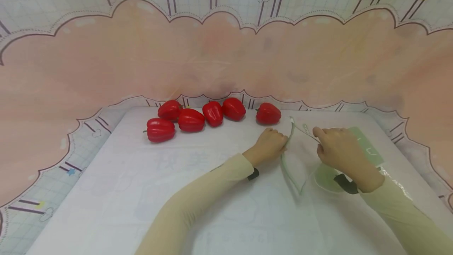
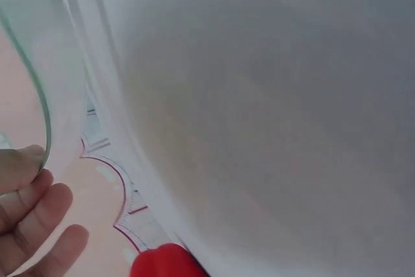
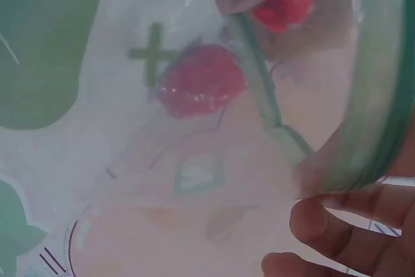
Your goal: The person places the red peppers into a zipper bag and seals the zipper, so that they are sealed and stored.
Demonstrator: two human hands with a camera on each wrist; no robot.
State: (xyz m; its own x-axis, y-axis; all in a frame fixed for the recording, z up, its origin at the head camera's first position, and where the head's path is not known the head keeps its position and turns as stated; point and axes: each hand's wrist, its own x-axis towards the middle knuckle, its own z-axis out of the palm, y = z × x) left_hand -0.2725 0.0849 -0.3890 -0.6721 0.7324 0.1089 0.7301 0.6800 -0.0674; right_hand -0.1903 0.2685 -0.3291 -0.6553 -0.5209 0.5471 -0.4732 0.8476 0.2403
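Observation:
A clear plastic bag (image 1: 304,164) with green prints and a green zip rim (image 1: 287,164) lies on the white mat at the right. My left hand (image 1: 279,141) pinches the rim's left side. My right hand (image 1: 321,139) pinches the opposite side, so the mouth stands apart. In the left wrist view my fingers (image 2: 32,212) curl by the green rim (image 2: 40,95). In the right wrist view my fingers (image 3: 350,225) hold the rim (image 3: 382,95), and a red pepper (image 3: 201,81) shows through the film. Several red bell peppers (image 1: 212,113) lie in a row behind the hands; the nearest one (image 1: 268,113) is just beyond my left hand.
The white mat (image 1: 141,192) covers the table, with a pink patterned backdrop (image 1: 226,58) rising behind and at both sides. A pepper (image 2: 165,263) shows at the bottom edge of the left wrist view.

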